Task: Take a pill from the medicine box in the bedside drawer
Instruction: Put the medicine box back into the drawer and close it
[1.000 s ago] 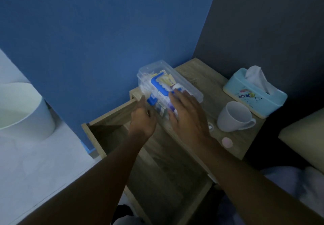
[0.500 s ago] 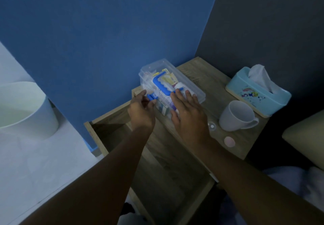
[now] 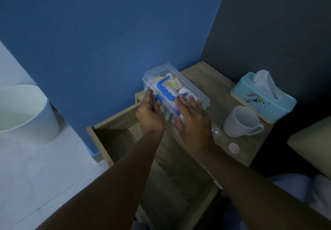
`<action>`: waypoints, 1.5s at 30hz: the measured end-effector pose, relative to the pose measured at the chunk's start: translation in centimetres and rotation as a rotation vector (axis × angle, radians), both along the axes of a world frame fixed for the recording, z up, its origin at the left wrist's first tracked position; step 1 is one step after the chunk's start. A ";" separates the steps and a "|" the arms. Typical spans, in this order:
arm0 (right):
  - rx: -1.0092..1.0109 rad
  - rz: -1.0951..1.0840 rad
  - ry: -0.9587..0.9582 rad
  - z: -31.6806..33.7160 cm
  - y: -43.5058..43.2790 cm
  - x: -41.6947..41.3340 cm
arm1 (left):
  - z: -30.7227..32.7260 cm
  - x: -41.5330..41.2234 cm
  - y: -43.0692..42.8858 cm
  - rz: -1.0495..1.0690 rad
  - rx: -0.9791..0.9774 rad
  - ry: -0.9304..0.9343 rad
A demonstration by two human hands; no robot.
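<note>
The medicine box (image 3: pixel 161 76) is clear plastic with a blue handle (image 3: pixel 165 90) on its lid. It stands on the bedside table (image 3: pixel 200 72) against the blue wall, with packets visible inside and the lid down. My left hand (image 3: pixel 149 112) presses flat against the box's left side, by a blue latch (image 3: pixel 158 102). My right hand (image 3: pixel 193 117) lies palm down on the near part of the lid, fingers spread. The bedside drawer (image 3: pixel 99 143) is pulled open below my forearms, and its inside looks bare.
A white mug (image 3: pixel 240 121) and a light blue tissue box (image 3: pixel 259 102) stand on the table to the right. A small clear cap (image 3: pixel 215 131) and a pink round piece (image 3: pixel 233 147) lie near the mug. A white bin (image 3: pixel 23 111) stands at left, a cushion (image 3: pixel 313 143) at right.
My left hand has slid forward along the box's left side, its fingers now stretched out by the latch. My right hand has stayed on the lid.
</note>
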State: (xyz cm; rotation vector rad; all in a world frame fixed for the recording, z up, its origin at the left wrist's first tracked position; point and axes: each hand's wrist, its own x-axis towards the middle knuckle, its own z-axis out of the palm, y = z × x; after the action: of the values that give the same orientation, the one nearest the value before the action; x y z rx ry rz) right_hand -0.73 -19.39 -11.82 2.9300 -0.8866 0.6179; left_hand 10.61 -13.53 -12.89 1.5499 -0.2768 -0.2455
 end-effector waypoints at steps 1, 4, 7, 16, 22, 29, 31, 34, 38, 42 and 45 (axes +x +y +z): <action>0.004 0.002 -0.005 -0.1 -0.1 0.0 | -0.3 -0.1 0.0 0.006 0.003 0.013; 0.013 0.011 -0.016 -0.3 -0.2 -0.1 | -0.9 -0.2 -0.2 -0.041 -0.020 0.088; 0.054 0.013 -0.037 -0.5 -0.1 0.1 | -1.2 -0.4 -0.4 -0.082 -0.067 0.159; 0.114 0.027 -0.098 -0.6 -0.2 -0.1 | -1.5 0.2 1.1 -0.286 -0.042 0.152; 0.270 0.032 -0.147 0.5 0.0 -0.1 | -0.3 2.4 2.2 -0.338 0.021 0.178; 0.794 -0.445 -0.573 2.4 -2.1 -0.5 | 2.1 7.4 -0.5 -0.190 0.264 0.078; 0.915 -0.539 -0.563 2.2 -3.3 -0.1 | 2.7 8.3 -1.9 -0.218 0.321 0.097; 1.086 -0.619 -0.636 1.7 -3.8 0.3 | 3.1 9.2 -3.6 -0.259 0.313 0.183; 1.151 -0.616 -0.734 1.1 -4.0 0.1 | 1.9 9.2 -4.3 -0.248 0.261 0.201; 1.248 -0.595 -0.778 1.8 -4.5 -0.6 | 2.1 9.4 -3.5 -0.237 0.236 0.217; 1.347 -0.609 -0.833 2.5 -3.8 -1.3 | 3.1 9.1 -2.1 -0.223 0.233 0.199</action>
State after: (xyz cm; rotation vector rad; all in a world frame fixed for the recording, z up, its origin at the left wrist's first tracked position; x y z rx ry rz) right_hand -2.00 -23.24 -9.31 2.6526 -3.1275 1.6968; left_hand 19.72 -15.66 -9.82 1.7100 -0.2709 -0.6210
